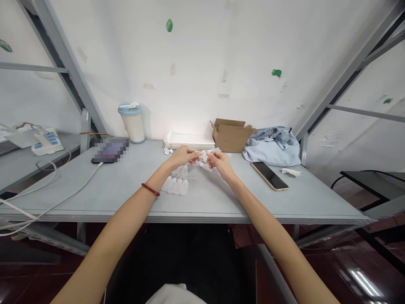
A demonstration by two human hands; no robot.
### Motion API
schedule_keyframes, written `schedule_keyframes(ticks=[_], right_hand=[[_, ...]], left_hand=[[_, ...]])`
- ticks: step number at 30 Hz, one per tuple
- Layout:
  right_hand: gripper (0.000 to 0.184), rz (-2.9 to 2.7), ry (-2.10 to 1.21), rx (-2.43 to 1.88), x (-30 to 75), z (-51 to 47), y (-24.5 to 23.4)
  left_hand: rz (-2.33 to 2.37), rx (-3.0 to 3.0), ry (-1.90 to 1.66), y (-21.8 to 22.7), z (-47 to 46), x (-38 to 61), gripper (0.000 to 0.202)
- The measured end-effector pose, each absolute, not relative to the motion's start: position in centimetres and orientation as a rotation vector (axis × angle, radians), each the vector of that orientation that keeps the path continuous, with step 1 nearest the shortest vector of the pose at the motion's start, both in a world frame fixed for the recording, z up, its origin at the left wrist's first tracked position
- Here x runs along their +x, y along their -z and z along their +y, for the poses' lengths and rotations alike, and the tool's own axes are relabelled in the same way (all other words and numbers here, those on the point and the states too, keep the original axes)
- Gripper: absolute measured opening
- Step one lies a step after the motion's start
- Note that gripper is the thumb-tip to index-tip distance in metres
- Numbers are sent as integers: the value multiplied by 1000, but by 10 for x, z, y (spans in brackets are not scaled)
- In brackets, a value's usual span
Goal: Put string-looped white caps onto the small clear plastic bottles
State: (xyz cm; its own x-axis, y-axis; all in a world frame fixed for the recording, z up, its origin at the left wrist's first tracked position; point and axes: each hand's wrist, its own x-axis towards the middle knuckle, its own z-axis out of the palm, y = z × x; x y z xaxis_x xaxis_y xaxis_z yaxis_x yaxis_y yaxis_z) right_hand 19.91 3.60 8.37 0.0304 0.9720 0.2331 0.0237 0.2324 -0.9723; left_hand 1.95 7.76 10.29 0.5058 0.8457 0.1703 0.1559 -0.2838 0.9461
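Above the middle of the desk, my left hand [186, 156] and my right hand [220, 164] meet almost fingertip to fingertip. Both are closed in a pinch on what looks like a thin white string; the fingers hide most of it. Under and behind the hands lie more white pieces [206, 166], partly covered. Several white tags [175, 186] with strings at their tops lie in a row on the desk, just below my left hand. Small white round pieces [167, 150] sit beyond my left wrist.
Against the wall stand a white stack [191, 140], an open cardboard box [232, 137] and a blue-lidded cup [133, 124]. Bunched light-blue cloth [272, 146], a phone [268, 175] and a crumpled white piece [291, 172] lie right. A cabled device [110, 150] lies left on the grey desk [95, 192].
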Motion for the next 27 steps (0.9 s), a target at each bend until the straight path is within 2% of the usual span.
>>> schedule_keyframes(ticks=[5, 11, 18, 27], right_hand=[[45, -1369, -974, -1052, 201, 38, -79], [51, -1395, -943, -1082, 202, 43, -74], [50, -1409, -924, -1072, 201, 42, -74], [56, -1382, -901, -1139, 201, 38, -78]], left_hand=[[890, 1701, -851, -104, 76, 20, 42], [773, 1669, -917, -101, 78, 20, 42], [937, 1580, -836, -100, 78, 22, 51], [883, 1786, -893, -100, 77, 24, 45]])
